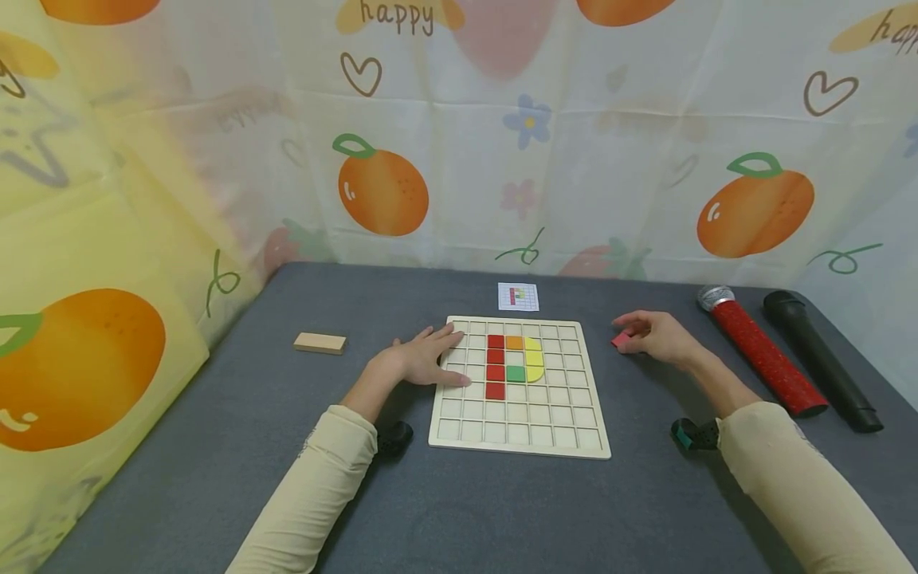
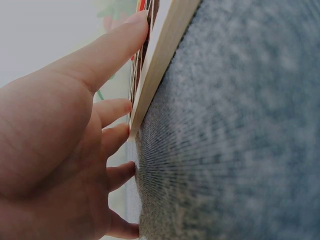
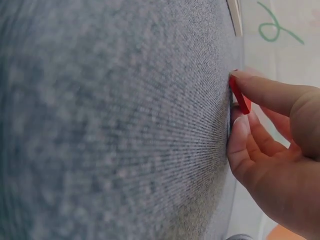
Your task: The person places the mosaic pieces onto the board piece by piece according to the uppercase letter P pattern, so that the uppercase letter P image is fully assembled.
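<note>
A pale wooden grid board lies on the dark table, with red square tiles, an orange tile, a green tile and yellow rounded tiles in its cells. My left hand rests with spread, straight fingers on the board's left edge; in the left wrist view its thumb lies over the rim. Right of the board, my right hand pinches a small red tile between thumb and fingers. One side of that tile is tilted up from the table.
Behind the board lies a small printed card with a coloured grid pattern. A wooden block sits at the left. Red and black microphones lie at the right. A patterned cloth hangs behind the table.
</note>
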### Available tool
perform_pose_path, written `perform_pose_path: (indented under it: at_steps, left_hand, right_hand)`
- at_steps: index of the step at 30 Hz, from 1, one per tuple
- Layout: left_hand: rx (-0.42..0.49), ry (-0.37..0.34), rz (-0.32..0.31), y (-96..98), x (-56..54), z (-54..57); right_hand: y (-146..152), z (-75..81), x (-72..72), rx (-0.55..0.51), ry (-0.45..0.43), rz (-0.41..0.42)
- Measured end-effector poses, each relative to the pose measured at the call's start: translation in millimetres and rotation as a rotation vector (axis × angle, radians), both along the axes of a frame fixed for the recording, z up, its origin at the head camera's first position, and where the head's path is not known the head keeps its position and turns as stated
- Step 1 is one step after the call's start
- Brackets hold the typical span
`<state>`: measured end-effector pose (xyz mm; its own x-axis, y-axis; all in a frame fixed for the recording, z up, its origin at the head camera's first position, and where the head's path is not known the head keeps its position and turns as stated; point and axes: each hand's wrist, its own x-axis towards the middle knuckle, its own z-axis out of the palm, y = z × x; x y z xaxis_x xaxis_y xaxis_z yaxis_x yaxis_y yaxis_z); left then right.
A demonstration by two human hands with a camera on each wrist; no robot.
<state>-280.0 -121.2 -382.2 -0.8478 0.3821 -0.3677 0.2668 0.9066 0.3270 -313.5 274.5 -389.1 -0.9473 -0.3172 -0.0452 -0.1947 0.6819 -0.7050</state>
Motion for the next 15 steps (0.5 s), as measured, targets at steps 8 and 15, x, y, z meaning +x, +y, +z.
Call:
perform_pose_path:
  at_steps: [8,15]
  left_hand:
    - [0.006,-0.009,0.006,0.7,1.0,1.3]
    - [0.013,-0.014,0.003,0.8,1.6,2.1]
  right_hand:
    - [4.4,3.2,1.4,0.062,0.003,-0.051]
    - [7.6,9.7,4.7,0.008,-0.015,-0.161]
